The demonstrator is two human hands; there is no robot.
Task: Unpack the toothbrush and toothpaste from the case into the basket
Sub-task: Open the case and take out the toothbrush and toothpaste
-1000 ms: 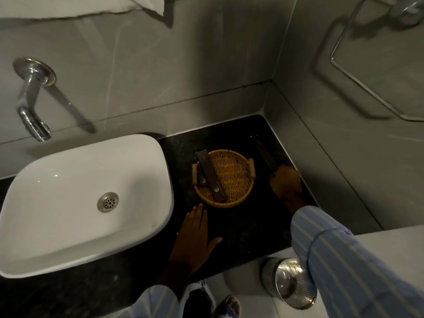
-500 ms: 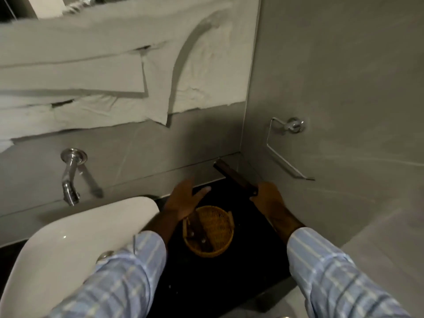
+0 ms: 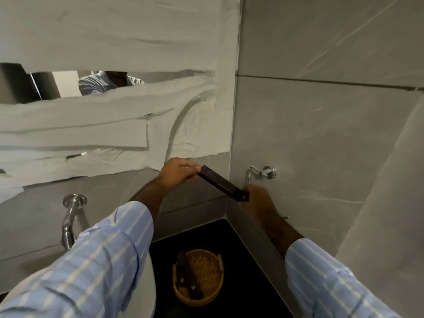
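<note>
A long dark brown case (image 3: 219, 182) is held up in the air in front of the wall corner, slanting down to the right. My left hand (image 3: 177, 172) pinches its upper left end. My right hand (image 3: 258, 201) grips its lower right end. Far below, a round wicker basket (image 3: 207, 294) stands on the black counter (image 3: 241, 260). Inside the basket, on its left side, lies another dark brown case (image 3: 187, 275). No toothbrush or toothpaste shows.
A white basin (image 3: 150, 283) lies left of the basket, mostly hidden by my left sleeve. A chrome tap (image 3: 70, 219) juts from the back wall. A chrome towel holder (image 3: 263, 173) is fixed to the right wall. Paper covers the mirror (image 3: 114, 115) above.
My view has tilted upward. My right hand lifted the dark case off the counter to chest height, and my left hand rose from the counter and took hold of its far end.
</note>
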